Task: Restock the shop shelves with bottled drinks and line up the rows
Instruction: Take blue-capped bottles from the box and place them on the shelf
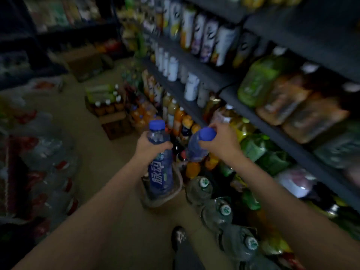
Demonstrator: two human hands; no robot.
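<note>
Both forearms reach forward over the aisle floor (pixel 120 172), beside the dark shelf unit (pixel 272 133) that runs along the person's right. The left hand (pixel 151 146) wraps its fingers round the shoulder of a blue-labelled bottle (pixel 160 172), which stands nearly upright with its blue cap towards the camera and its base over a hazy basket-like thing on the floor. The right hand (pixel 222 140), nearer the shelf unit, grips a second blue-capped bottle (pixel 196 147) just below the cap; this bottle leans, cap towards the shelf unit, and its lower half is lost among the orange bottles (pixel 181 121) standing at the foot of the shelves. Motion blur and dim light smear most shelf goods.
</note>
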